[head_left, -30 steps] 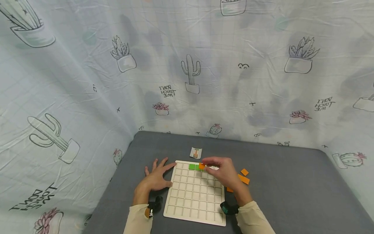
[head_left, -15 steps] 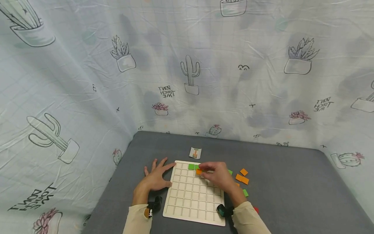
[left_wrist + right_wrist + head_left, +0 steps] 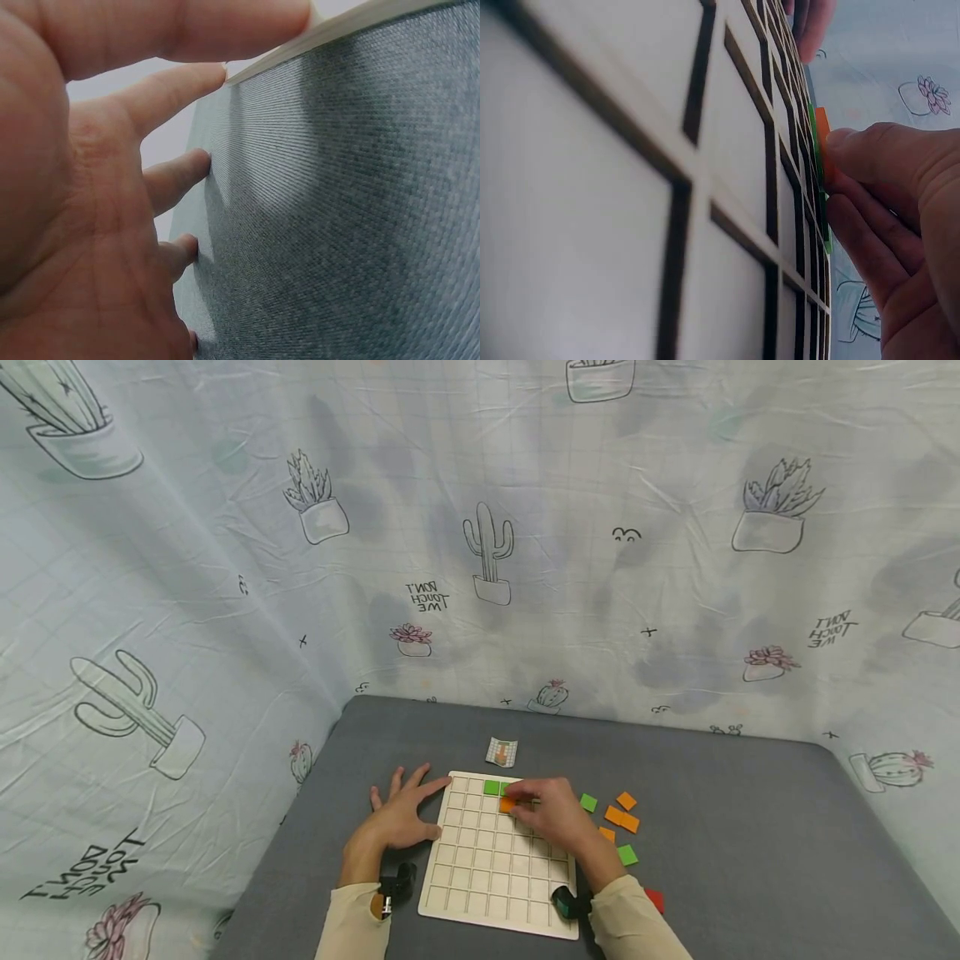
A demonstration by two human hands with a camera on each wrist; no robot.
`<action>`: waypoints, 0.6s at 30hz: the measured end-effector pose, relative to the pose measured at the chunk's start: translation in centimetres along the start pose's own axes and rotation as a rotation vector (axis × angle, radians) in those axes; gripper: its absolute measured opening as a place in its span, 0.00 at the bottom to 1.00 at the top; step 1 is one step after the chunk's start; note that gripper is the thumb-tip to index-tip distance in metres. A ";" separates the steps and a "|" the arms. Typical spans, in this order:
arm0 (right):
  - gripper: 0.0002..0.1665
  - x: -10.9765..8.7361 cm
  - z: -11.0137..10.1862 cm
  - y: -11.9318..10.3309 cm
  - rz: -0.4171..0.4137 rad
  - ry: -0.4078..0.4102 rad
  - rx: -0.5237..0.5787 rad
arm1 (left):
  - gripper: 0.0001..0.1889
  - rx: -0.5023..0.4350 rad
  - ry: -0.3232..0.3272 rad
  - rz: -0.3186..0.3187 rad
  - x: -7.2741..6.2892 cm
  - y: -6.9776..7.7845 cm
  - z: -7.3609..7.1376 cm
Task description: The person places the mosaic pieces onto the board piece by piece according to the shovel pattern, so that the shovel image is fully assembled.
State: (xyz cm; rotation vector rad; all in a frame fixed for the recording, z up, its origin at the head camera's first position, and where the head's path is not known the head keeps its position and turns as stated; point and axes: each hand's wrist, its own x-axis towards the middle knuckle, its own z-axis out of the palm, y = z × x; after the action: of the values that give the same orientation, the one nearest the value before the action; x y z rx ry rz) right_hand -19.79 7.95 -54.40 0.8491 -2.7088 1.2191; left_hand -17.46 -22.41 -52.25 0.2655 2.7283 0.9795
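Grey table (image 3: 720,843): my spread left hand (image 3: 401,817) touches the board's (image 3: 489,862) left edge; my right hand (image 3: 557,810) pinches an orange tile (image 3: 507,805).

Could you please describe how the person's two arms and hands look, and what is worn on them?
The left hand and right hand wear no gloves. The forearms have plain cream sleeves. Each wrist has a black device; the right-wrist device shows a greenish part.

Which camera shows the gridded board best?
The head view: it looks down on most of the gridded board, though the right hand covers part. The right wrist view shows only some cells close up, at a steep slant; the left wrist view shows just a strip of its edge, which the left hand touches.
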 end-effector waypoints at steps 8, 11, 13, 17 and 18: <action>0.16 0.4 0.0 -1.0 -0.052 -0.038 -0.140 | 0.46 0.005 -0.006 -0.002 0.1 -0.3 0.1; 0.16 0.6 0.0 -1.4 -0.064 -0.049 -0.187 | 0.46 0.006 -0.006 -0.004 0.2 -0.3 0.2; 0.16 0.6 0.0 -1.5 -0.071 -0.058 -0.215 | 0.46 0.006 -0.005 -0.006 0.2 -0.3 0.2; 0.17 0.7 0.1 -1.7 -0.082 -0.067 -0.266 | 0.45 0.007 -0.002 -0.009 0.2 -0.3 0.3; 0.17 0.7 0.1 -1.7 -0.084 -0.067 -0.273 | 0.45 0.008 -0.002 -0.010 0.2 -0.3 0.3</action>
State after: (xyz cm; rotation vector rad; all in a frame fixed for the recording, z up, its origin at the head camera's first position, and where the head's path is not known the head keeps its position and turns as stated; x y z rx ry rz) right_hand -19.54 6.65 -53.13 0.9687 -2.7708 0.7940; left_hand -17.61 -22.45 -52.71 0.2539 2.7297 0.9660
